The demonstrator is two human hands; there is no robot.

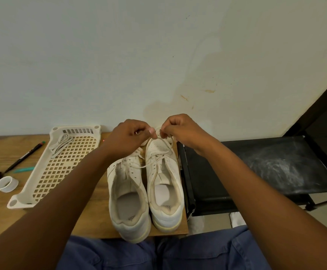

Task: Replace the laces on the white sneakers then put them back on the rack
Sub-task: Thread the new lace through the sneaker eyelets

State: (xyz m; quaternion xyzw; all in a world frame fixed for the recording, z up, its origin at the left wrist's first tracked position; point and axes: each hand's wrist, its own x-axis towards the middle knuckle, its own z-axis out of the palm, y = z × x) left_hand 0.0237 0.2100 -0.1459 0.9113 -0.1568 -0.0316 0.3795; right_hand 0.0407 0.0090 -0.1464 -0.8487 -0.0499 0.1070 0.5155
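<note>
On the bench's left edge lie a pen [25,155] and a tape roll [6,184]; beside them a lattice tray [61,168] holds a loose lace [61,145]. At the bench's right edge stand the white sneakers [145,191], where the left hand [131,137] and right hand [180,131] each pinch a lace end [159,133] over the toe. A slipped pinch could pull the lace back out of its eyelets.

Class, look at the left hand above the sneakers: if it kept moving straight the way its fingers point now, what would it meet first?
The left hand points rightward, so it would probably first meet the right hand, which pinches the same lace above the right sneaker's toe. Depth is unclear.
</note>
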